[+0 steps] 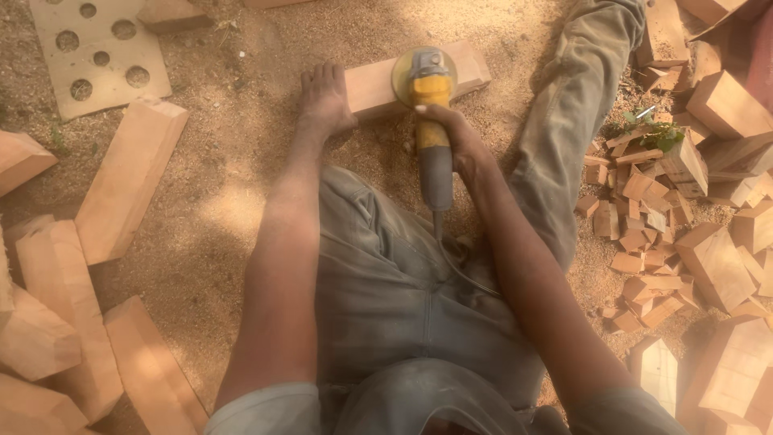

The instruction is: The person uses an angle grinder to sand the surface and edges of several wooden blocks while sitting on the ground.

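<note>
A pale wooden block (372, 87) lies on the sawdust-covered ground in front of me. My left hand (324, 98) presses flat against its left end, fingers spread. My right hand (452, 138) grips the body of a yellow and grey angle grinder (432, 121). Its round sanding disc (423, 71) rests on top of the block near the middle. The grinder's cord (440, 229) trails back over my lap. I sit on the ground in grey trousers, with one leg (576, 105) stretched out to the right of the block.
A flat board with several round holes (101, 52) lies at the upper left. Long shaped wooden blocks (129, 177) lie along the left side. A heap of small offcuts (644, 209) and larger blocks (717, 266) fills the right, with a green sprig (659, 134) among them.
</note>
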